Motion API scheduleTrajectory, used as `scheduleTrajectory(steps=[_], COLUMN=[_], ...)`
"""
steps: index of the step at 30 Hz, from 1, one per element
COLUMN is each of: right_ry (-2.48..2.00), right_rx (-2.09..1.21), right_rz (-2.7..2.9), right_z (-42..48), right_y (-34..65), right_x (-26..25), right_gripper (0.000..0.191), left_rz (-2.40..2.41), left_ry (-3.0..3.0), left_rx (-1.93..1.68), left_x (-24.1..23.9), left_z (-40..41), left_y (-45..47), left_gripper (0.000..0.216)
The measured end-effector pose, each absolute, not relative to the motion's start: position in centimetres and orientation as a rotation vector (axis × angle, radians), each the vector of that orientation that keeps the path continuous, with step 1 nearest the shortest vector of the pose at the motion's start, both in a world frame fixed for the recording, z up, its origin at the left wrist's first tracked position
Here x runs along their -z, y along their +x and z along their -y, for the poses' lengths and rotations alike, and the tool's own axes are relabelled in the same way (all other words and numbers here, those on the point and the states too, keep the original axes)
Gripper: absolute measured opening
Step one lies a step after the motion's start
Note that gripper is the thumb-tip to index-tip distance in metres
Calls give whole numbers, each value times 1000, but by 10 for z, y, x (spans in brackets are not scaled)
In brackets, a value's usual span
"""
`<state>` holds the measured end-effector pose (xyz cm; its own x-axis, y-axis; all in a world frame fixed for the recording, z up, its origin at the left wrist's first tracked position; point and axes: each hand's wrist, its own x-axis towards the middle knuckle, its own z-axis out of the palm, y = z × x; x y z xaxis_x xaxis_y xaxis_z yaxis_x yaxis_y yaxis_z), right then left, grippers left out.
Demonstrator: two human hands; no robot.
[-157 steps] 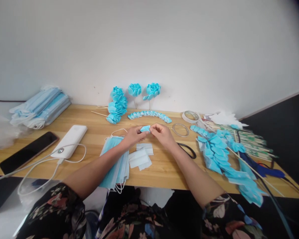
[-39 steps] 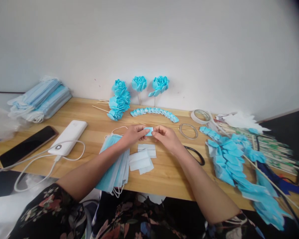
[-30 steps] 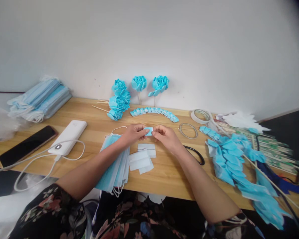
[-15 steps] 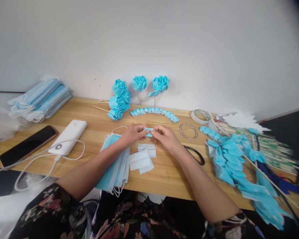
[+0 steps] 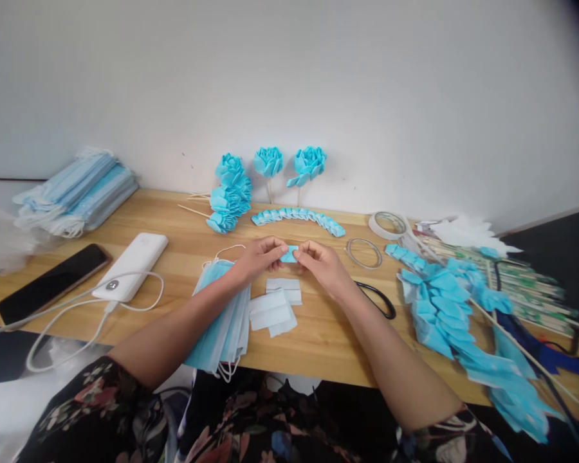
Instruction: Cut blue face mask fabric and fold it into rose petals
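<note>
Between my two hands is a small light-blue piece of mask fabric point(image 5: 289, 254), held above the table. My left hand point(image 5: 265, 253) pinches its left end, and my right hand point(image 5: 314, 256) pinches the right end. Just below lie a few cut white fabric pieces point(image 5: 273, 311), overlapping on the wood. Under my left forearm rests a pile of blue face masks point(image 5: 222, 321) with white ear loops. Behind my hands curves a strip of folded blue petals point(image 5: 296, 215).
Blue fabric roses on sticks point(image 5: 309, 164) stand or lie at the back. To the right are a tape roll point(image 5: 388, 225), a wire coil point(image 5: 364, 253), black-handled scissors point(image 5: 381, 301) and blue petal strips point(image 5: 439, 315). Stacked masks point(image 5: 84, 193), a power bank point(image 5: 135, 263) and a phone point(image 5: 53, 280) occupy the left.
The blue piece now shows more of its flat face between my fingers. Both hands keep nearly the same place and grip.
</note>
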<state>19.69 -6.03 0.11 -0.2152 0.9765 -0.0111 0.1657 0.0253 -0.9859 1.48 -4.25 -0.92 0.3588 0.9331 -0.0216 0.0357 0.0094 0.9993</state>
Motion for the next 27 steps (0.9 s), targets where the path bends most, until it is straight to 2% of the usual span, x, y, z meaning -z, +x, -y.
scheduleTrajectory(steps=[14, 27], right_ry=[-1195, -1151], right_rx=[-1298, -1231], right_rz=[1501, 1540], right_z=[60, 59], right_y=[197, 200], right_x=[0, 3], right_gripper=[31, 28], left_rz=[-940, -947], left_ry=[1432, 1366], left_rx=[-905, -870], left_x=[7, 7], left_z=[44, 47], left_y=[13, 15], left_gripper=[50, 36])
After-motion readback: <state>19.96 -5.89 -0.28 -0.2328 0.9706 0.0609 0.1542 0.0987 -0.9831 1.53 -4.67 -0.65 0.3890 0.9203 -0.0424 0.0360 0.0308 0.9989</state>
